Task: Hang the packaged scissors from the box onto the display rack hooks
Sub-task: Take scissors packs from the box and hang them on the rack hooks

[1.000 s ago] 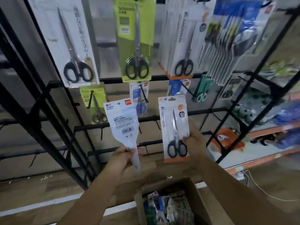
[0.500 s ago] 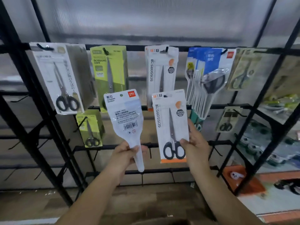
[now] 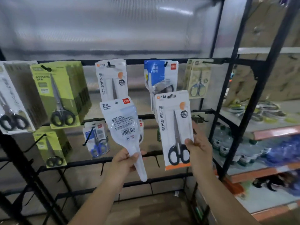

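My left hand [image 3: 123,161] grips the narrow lower end of a white teardrop-shaped scissors pack [image 3: 122,125], its barcode side facing me. My right hand [image 3: 197,151] pinches the lower right edge of a white and orange scissors pack [image 3: 174,127] with black handles. Both packs are held up in front of the black display rack [image 3: 142,61]. A matching white pack [image 3: 112,80] hangs on a top-row hook directly above the left pack. Blue packs [image 3: 160,73] hang above the right one. The box is out of view.
Green scissors packs [image 3: 58,93] and white ones [image 3: 11,101] fill the top row's left. Blue-handled scissors [image 3: 97,140] hang in the second row. Bare black hooks [image 3: 156,160] stick out lower down. A shelf unit [image 3: 263,132] of goods stands to the right.
The view has tilted up and moved closer to the rack, and the box has dropped out of sight. Both hands have kept their packs and raised them toward the top row.
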